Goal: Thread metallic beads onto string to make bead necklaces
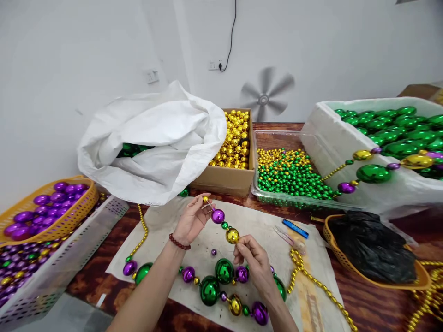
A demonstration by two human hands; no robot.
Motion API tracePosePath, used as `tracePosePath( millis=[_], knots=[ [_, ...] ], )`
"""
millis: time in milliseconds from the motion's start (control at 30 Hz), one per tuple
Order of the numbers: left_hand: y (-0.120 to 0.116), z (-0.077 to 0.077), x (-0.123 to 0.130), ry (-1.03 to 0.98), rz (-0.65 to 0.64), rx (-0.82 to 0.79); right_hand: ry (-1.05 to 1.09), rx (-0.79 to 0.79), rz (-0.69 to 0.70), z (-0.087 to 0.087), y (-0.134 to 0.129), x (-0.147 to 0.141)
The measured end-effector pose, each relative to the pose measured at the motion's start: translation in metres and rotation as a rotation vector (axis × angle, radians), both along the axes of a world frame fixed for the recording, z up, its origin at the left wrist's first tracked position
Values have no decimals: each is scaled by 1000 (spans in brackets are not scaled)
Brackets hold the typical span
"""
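Observation:
My left hand (194, 218), with a red bead bracelet on its wrist, pinches a small gold bead (205, 199) and a thin string end. Below it on the string hang a purple ball (218, 216), a small green bead (224, 225) and a gold ball (232, 235). My right hand (252, 256) has its fingers closed just beside the gold ball, seemingly on the string. Beneath both hands, a strand with large green balls (209, 290), purple balls (260, 313) and gold balls lies on the white cloth (270, 302). A loose purple bead (213, 252) rests between my hands.
Behind the cloth stand a white sack (155, 115), a cardboard box (224, 179) of gold balls and a clear tray (294, 199) of small beads. A foam box (320, 138) and black-bag basket (380, 283) are right, a purple-ball basket (81, 207) left. Scissors-like tool and blue cutter (295, 228) lie nearby.

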State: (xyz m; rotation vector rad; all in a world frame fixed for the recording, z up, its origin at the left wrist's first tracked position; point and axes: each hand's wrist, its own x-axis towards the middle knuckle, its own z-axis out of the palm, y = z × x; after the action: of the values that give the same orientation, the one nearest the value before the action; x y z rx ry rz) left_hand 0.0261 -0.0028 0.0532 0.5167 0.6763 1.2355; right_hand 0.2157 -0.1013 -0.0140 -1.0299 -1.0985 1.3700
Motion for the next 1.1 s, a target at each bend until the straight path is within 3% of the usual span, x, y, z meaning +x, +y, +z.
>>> tracePosePath(
  millis=[500, 700, 833, 1100],
  knots=[
    [-6, 5, 3, -42, 71, -20, -38, -11, -49, 3, -3, -3],
    [-8, 4, 7, 122, 135, 111, -50, -15, -88, 4, -1, -6],
    [-13, 3, 13, 231, 136, 168, 19, -58, -85, 4, 8, -12],
    [-13, 2, 42, 121, 125, 124, 89, -120, -109, 3, 22, -15]
  ],
)
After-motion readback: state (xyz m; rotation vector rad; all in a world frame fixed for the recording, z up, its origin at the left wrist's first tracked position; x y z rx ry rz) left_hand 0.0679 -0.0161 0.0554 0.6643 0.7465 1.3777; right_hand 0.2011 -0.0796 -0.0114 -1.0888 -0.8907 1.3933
